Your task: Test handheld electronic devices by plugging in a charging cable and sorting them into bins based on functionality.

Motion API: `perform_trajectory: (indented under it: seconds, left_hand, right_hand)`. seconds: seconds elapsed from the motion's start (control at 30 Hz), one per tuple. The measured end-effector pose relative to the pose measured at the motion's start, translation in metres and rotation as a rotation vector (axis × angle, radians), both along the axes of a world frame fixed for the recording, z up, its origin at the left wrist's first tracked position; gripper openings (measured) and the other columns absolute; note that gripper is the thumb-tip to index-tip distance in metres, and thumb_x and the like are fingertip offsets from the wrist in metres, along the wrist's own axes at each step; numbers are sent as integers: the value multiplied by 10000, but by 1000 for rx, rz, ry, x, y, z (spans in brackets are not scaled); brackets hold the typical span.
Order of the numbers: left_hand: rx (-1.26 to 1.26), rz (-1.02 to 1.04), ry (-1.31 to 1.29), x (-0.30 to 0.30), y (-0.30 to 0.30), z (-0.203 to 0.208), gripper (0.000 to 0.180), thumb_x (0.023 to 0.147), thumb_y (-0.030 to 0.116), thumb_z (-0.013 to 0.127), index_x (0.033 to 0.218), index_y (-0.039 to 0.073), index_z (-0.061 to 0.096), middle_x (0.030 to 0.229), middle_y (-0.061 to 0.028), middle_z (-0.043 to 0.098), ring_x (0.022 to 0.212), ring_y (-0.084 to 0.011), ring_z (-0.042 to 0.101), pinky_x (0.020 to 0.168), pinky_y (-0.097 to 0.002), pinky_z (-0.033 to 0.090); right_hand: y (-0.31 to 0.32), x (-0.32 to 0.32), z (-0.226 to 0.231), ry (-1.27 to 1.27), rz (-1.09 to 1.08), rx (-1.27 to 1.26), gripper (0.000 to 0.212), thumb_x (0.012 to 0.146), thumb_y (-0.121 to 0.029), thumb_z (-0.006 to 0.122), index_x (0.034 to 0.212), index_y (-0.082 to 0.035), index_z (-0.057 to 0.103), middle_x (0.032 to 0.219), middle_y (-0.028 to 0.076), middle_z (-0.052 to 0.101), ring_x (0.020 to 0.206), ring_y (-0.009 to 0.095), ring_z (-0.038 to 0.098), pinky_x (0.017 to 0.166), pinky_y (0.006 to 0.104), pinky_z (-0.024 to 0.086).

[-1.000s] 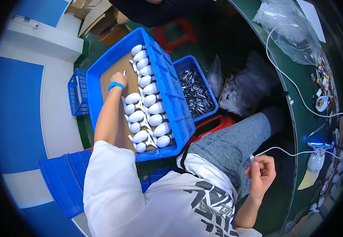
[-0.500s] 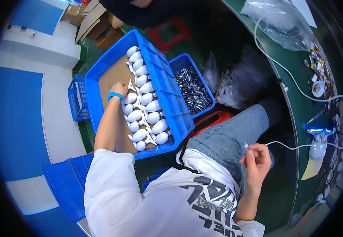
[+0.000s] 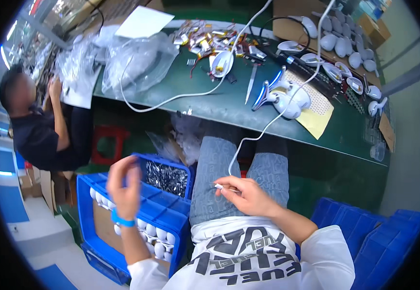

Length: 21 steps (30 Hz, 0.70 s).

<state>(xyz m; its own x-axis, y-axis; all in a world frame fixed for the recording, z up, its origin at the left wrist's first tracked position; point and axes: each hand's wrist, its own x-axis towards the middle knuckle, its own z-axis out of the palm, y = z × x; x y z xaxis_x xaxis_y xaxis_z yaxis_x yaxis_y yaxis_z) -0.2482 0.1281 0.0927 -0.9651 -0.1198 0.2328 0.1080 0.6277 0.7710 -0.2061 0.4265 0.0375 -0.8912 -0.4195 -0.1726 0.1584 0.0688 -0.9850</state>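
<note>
My right hand [image 3: 251, 197] is closed over my lap, pinching the small white plug [image 3: 218, 186] at the end of a white cable [image 3: 258, 137]. The cable runs up onto the green workbench [image 3: 171, 113]. My left hand [image 3: 124, 191], with a blue wristband, is raised over the near side of a blue crate [image 3: 169, 205]. Its fingers are apart and slightly blurred, and nothing shows in them. Inside the crate, white egg-shaped devices [image 3: 160, 233] sit in rows on brown cardboard; my left arm hides part of them. On the bench, white handheld devices with blue-lit heads [image 3: 287, 104] lie by a yellow sheet [image 3: 315, 123].
Small wired batteries [image 3: 210, 43], an opened white shell [image 3: 221, 64] and clear plastic bags [image 3: 140, 63] cover the bench's far side. More white shells [image 3: 340, 46] lie at right. A blue basket of dark metallic parts [image 3: 166, 179] stands before the bench. A co-worker [image 3: 40, 121] sits at left.
My view has turned right toward the bench. My left hand has come up out of the crate, away from the white devices. My right hand still holds the cable plug, over my lap.
</note>
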Motion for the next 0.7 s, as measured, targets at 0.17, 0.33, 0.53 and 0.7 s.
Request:
perform_trajectory:
  seconds: [0.17,0.33,0.53,0.7]
  left_hand:
    - [-129,-540,143,-102,200,-15,450,828,213,713,1181,-21,560,1121,-212,595,1002,-363,602,866,-390,490]
    - [-323,-477,77,-147,269,-30,315,864,252,669,991,-26,591,952,-206,607,868,-394,591,723,-461,471]
    - [44,-379,19,-155,255,-35,217,1005,220,467,1027,8,509,782,-191,661,628,-314,652,572,-429,492]
    - [681,-89,-147,-125,189,-10,247,964,243,566,815,62,491,644,-89,606,361,-123,496,295,-250,346]
  right_hand:
    - [29,17,3,-44,-213,31,232,917,-138,632,1107,-6,621,880,89,690,798,137,657,695,266,506]
    - [49,40,3,-116,-366,-166,204,936,-86,593,1122,-2,610,827,36,665,770,61,612,690,216,475]
    - [61,41,-22,-240,-517,-314,208,943,-52,562,1140,15,580,861,62,651,776,76,604,687,213,459]
    - [71,33,-18,-222,-411,-324,215,934,-85,587,1123,16,597,876,62,652,804,101,632,722,234,499]
